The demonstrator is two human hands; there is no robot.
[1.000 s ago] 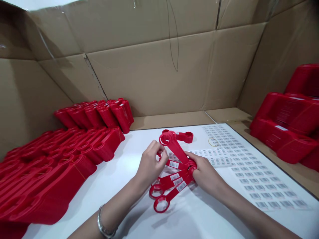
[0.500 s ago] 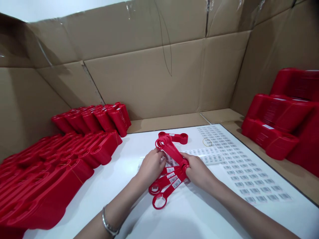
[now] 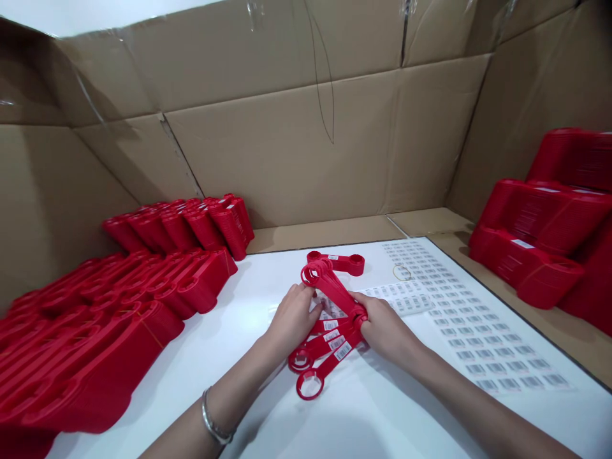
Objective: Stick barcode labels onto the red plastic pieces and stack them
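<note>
Barcode-labelled red plastic wrenches [image 3: 327,365], fanned labels-up on table [image 3: 363,414]: right hand [image 3: 385,331] pinches gathered ends, loosely curled left hand [image 3: 294,319] steadies spread.

The fanned wrenches [image 3: 329,341] at the middle of the tabletop [image 3: 382,414] are bright red, each bearing a white label with black barcode stripes; the tabletop is plain white; the sticker sheets [image 3: 478,331] on its right half show rows of black barcodes on white; the stacks [image 3: 95,331] along its left edge are the same red; the cardboard walls [image 3: 310,146] behind it are brown.
</note>
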